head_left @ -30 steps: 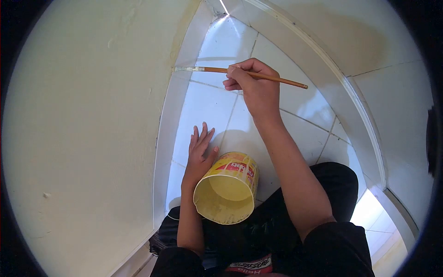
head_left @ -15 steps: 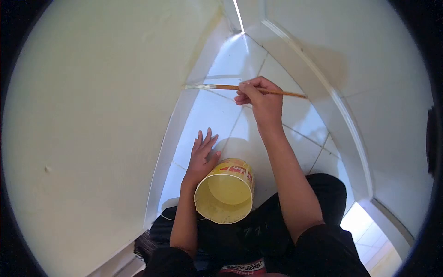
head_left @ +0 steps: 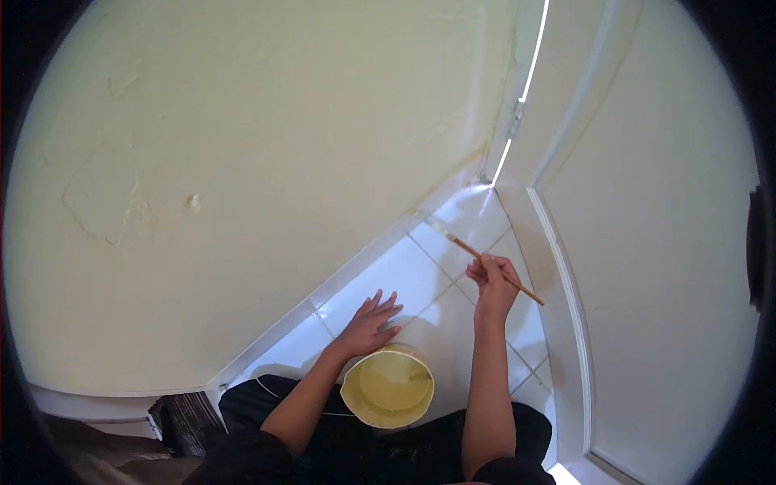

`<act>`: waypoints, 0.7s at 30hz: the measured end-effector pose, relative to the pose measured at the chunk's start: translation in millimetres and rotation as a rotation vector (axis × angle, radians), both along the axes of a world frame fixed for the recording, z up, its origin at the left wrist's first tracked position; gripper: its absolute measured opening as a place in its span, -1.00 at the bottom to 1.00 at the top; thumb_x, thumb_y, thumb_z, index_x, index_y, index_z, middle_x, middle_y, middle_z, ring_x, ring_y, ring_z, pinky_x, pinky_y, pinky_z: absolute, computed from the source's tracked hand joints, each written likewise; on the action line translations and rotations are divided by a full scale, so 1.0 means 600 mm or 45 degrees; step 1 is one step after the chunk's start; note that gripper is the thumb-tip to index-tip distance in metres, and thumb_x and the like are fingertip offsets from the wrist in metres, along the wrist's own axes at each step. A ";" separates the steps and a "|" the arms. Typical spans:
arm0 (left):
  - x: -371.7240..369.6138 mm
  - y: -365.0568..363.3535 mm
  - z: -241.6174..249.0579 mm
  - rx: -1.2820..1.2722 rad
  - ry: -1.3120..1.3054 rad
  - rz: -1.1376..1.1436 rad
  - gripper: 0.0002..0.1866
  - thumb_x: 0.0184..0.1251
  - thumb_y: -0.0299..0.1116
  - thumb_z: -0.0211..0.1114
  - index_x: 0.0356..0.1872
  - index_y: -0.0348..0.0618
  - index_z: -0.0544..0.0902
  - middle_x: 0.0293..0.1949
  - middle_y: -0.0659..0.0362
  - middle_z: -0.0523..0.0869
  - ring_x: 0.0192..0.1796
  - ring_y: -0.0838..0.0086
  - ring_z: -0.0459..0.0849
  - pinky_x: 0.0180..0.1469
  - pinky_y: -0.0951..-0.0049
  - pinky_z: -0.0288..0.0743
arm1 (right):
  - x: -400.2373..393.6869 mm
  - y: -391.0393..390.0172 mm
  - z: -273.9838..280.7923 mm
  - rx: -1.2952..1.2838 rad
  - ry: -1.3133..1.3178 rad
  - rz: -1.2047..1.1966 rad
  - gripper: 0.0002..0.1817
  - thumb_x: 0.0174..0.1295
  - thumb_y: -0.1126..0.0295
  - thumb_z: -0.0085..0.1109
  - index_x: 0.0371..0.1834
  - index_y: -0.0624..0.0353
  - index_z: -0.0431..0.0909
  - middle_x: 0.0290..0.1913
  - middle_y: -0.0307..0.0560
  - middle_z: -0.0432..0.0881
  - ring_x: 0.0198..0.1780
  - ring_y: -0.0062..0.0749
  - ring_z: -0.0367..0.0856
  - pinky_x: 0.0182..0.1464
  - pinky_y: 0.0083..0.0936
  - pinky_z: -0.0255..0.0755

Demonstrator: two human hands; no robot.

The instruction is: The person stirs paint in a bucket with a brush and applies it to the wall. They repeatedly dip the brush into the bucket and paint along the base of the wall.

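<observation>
My right hand (head_left: 495, 284) grips a slim paintbrush (head_left: 464, 245) by its wooden handle, fingers closed around it. The pale bristle end points up and left, its tip at the cream wall (head_left: 307, 194) just above the white baseboard (head_left: 356, 263). My left hand (head_left: 370, 325) has its fingers spread low over the tiled floor, with its thumb side close to the bucket. That small bucket (head_left: 349, 399) stands between my knees, tilted open toward me, with pale yellow paint (head_left: 394, 378) inside.
A white door (head_left: 647, 267) with raised moulding rises on the right. Light shows through the gap at its hinge (head_left: 515, 118). White floor tiles (head_left: 436, 315) narrow into the corner. A dark ribbed item (head_left: 192, 420) and brown fabric (head_left: 105, 457) lie at lower left.
The view has turned, so the corner, brush and both hands appear lower and the corner farther right. The brush tip stays at the wall above the baseboard. Both hands keep their shape.
</observation>
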State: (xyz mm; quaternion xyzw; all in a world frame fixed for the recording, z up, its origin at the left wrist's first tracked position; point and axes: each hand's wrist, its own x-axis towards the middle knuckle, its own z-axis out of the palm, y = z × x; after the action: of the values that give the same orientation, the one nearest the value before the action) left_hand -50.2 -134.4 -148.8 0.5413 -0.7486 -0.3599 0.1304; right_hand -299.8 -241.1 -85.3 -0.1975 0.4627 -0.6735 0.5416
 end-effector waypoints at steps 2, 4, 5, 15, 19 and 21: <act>0.000 -0.001 -0.001 0.000 0.007 0.017 -0.39 0.48 0.02 0.13 0.44 -0.03 0.39 0.58 0.07 0.13 0.63 0.02 -0.13 0.59 -0.02 -0.26 | -0.002 0.000 -0.005 0.027 0.007 0.122 -0.91 0.25 0.52 0.25 -0.37 0.31 0.57 -0.46 -0.01 0.67 -0.49 -0.37 0.68 -0.36 -0.46 0.66; -0.001 0.000 -0.005 0.011 -0.003 0.020 -0.39 0.48 0.03 0.13 0.44 -0.03 0.39 0.58 0.08 0.14 0.63 0.02 -0.13 0.59 -0.02 -0.26 | -0.003 0.001 -0.002 0.072 0.070 0.170 -0.91 0.24 0.53 0.25 -0.38 0.30 0.56 -0.47 -0.01 0.67 -0.48 -0.37 0.69 -0.36 -0.47 0.66; 0.000 0.000 -0.007 0.009 0.002 0.026 -0.40 0.48 0.03 0.13 0.43 -0.02 0.40 0.58 0.08 0.14 0.63 0.02 -0.13 0.59 -0.02 -0.26 | -0.004 0.000 -0.001 0.068 0.070 0.169 -0.91 0.25 0.53 0.25 -0.38 0.30 0.56 -0.46 0.00 0.67 -0.47 -0.36 0.69 -0.35 -0.47 0.67; -0.001 -0.001 -0.006 0.053 -0.013 0.005 -0.39 0.49 0.00 0.11 0.47 0.00 0.34 0.59 0.08 0.09 0.64 0.00 -0.21 0.59 -0.04 -0.31 | -0.001 0.001 -0.005 0.003 0.024 0.104 -0.91 0.30 0.52 0.22 -0.36 0.29 0.56 -0.40 0.00 0.68 -0.41 -0.34 0.72 -0.29 -0.46 0.71; -0.001 -0.001 -0.008 0.060 -0.011 0.013 -0.40 0.50 -0.01 0.11 0.47 0.00 0.34 0.59 0.08 0.08 0.64 0.00 -0.22 0.59 -0.04 -0.33 | -0.002 0.003 0.000 0.038 0.066 0.201 -0.90 0.30 0.50 0.22 -0.35 0.30 0.56 -0.40 0.00 0.68 -0.41 -0.34 0.73 -0.28 -0.45 0.72; -0.001 0.000 -0.012 0.041 -0.003 0.009 -0.40 0.50 -0.02 0.11 0.47 -0.01 0.34 0.59 0.07 0.08 0.64 0.01 -0.21 0.59 -0.04 -0.34 | 0.001 0.001 0.004 0.000 0.080 0.091 -0.90 0.30 0.50 0.23 -0.34 0.30 0.57 -0.41 0.00 0.68 -0.41 -0.35 0.73 -0.28 -0.45 0.72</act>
State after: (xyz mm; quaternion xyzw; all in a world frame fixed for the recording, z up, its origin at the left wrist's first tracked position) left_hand -50.5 -134.5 -156.1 0.5465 -0.7409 -0.3709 0.1218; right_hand -299.4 -240.3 -82.8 -0.2350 0.4720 -0.6472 0.5506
